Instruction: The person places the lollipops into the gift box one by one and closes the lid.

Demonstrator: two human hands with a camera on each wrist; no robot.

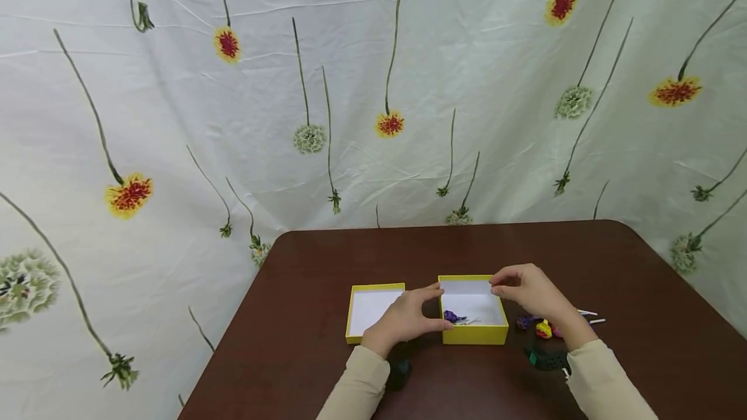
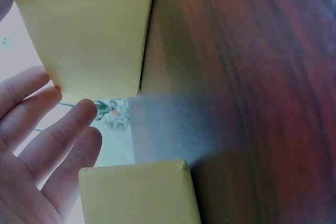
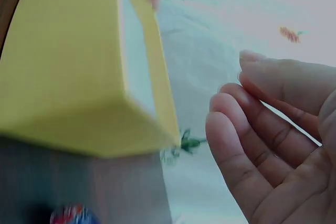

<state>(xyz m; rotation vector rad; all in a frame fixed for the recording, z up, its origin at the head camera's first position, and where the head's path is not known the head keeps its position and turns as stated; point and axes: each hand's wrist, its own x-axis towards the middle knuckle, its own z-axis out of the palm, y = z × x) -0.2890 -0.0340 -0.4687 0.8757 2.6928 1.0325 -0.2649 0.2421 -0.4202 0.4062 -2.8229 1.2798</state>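
Note:
A yellow box (image 1: 475, 336) with a white inside stands uncovered on the table, a purple-wrapped lollipop (image 1: 452, 316) lying in its near left part. My left hand (image 1: 405, 319) grips the box's left side, thumb at the front corner and fingertips at the back one; the left wrist view shows the fingers at the edge of the yellow wall (image 2: 89, 40). Above the box's right rim is my right hand (image 1: 533, 293), thumb and fingers bent toward each other. In the right wrist view that hand (image 3: 273, 145) holds nothing and is apart from the box (image 3: 63, 61).
The yellow box lid (image 1: 376, 303), white inside up, lies left of the box. Several wrapped lollipops, one with a yellow wrapper (image 1: 544, 329), lie under the right forearm. Behind the dark brown table (image 1: 327, 255) hangs a white flowered cloth (image 1: 350, 83).

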